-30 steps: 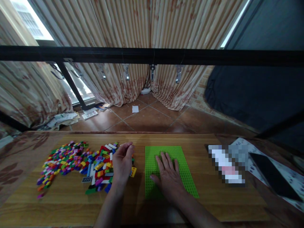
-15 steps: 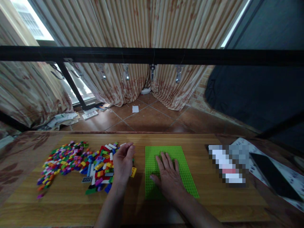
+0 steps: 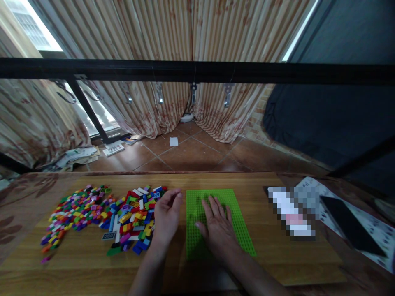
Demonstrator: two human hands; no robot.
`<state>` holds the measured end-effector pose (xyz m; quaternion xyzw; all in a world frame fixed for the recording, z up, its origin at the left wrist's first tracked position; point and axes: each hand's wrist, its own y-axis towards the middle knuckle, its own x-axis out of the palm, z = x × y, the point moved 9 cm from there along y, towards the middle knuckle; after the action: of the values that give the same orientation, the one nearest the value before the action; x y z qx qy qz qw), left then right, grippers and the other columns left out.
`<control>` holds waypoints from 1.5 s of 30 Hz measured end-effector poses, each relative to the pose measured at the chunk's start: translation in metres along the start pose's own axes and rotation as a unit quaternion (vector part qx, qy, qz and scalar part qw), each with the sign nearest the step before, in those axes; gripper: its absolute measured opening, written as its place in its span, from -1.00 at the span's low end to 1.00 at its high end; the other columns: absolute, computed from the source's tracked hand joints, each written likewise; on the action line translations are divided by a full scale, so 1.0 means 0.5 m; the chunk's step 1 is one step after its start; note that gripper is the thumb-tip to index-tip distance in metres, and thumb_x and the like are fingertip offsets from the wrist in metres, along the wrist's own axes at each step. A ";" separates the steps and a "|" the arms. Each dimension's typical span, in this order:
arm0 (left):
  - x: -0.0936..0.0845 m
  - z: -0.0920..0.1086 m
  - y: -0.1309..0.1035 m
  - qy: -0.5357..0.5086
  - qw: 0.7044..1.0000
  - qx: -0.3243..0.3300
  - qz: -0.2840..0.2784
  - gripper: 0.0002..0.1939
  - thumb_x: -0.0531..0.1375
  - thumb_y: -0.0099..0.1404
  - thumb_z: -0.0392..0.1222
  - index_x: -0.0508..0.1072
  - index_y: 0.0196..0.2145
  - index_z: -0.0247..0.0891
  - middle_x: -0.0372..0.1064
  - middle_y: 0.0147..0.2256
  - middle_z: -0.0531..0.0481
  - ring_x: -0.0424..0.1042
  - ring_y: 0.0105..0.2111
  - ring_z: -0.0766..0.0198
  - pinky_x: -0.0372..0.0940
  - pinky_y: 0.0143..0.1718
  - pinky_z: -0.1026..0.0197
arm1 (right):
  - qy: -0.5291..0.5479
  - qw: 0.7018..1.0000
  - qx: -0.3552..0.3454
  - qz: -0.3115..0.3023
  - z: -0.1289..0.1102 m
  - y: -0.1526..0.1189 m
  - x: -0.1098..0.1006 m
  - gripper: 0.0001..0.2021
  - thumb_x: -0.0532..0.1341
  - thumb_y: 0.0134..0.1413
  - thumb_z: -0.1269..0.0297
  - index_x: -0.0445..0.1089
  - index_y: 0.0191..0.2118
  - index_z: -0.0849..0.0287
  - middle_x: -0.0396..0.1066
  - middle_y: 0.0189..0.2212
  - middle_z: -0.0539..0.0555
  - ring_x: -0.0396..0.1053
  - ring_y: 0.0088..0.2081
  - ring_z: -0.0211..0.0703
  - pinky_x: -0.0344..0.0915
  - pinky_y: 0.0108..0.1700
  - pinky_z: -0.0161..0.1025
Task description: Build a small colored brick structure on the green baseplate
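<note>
A green studded baseplate (image 3: 193, 242) lies on the wooden table. My right hand (image 3: 220, 230) rests flat on it, fingers spread, holding nothing. Just left of the plate hovers my left hand (image 3: 167, 216), its fingers curled and their tips pinched together. Whatever may be between those fingertips is too small or hidden to make out. Beside and partly behind that hand lies a pile of larger toy bricks (image 3: 126, 220) in many colours. Farther left spreads a pile of small toy bricks (image 3: 80, 207).
To the right of the baseplate lies a blurred-out flat item (image 3: 286, 209). A dark phone-like slab (image 3: 352, 226) sits on a patterned white sheet (image 3: 311, 185) at the far right. A black bar (image 3: 173, 72) with hanging hooks crosses beyond the table, before striped curtains (image 3: 148, 33).
My left hand has moved right, away from the brick pile and closer to the baseplate, uncovering more bricks. My right hand stays flat on the plate. The whole view has shifted slightly.
</note>
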<state>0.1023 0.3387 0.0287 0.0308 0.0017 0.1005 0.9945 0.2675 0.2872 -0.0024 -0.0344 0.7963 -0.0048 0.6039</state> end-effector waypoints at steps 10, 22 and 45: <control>0.111 -0.017 -0.068 0.186 0.968 0.032 -0.165 -0.75 0.09 0.30 -0.16 0.47 -0.15 -0.28 0.50 -0.29 -0.05 0.47 -0.34 0.27 0.34 -0.27 0.25 | -0.023 1.000 0.016 0.002 0.033 0.011 0.002 -0.44 0.05 0.20 0.19 0.09 0.29 0.23 -0.04 0.33 0.25 -0.14 0.33 0.17 -0.18 0.26 0.27; 0.139 -0.035 -0.084 0.390 0.894 0.076 -0.207 -0.70 0.05 0.29 -0.27 0.38 -0.03 -0.24 0.43 -0.11 -0.11 0.46 -0.17 0.16 0.33 -0.12 0.13 | -0.026 1.000 0.012 -0.007 0.033 0.008 0.002 -0.42 0.03 0.14 0.34 0.06 0.30 0.20 -0.06 0.34 0.22 -0.13 0.33 0.14 -0.18 0.25 0.25; 0.175 -0.030 -0.115 0.473 0.840 0.147 -0.220 -0.65 0.05 0.28 -0.30 0.36 0.02 -0.29 0.27 0.00 -0.17 0.28 0.02 0.07 0.25 0.08 0.03 | -0.013 0.997 0.075 0.006 0.224 0.039 -0.078 -0.53 0.13 0.14 0.28 0.23 0.17 0.29 0.23 0.15 0.27 0.13 0.18 0.10 0.13 0.13 -0.02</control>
<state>0.1994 0.3007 0.0105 0.1244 0.4937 -0.1196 0.8523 0.3848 0.3128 0.0036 0.0155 0.7858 -0.0604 0.6153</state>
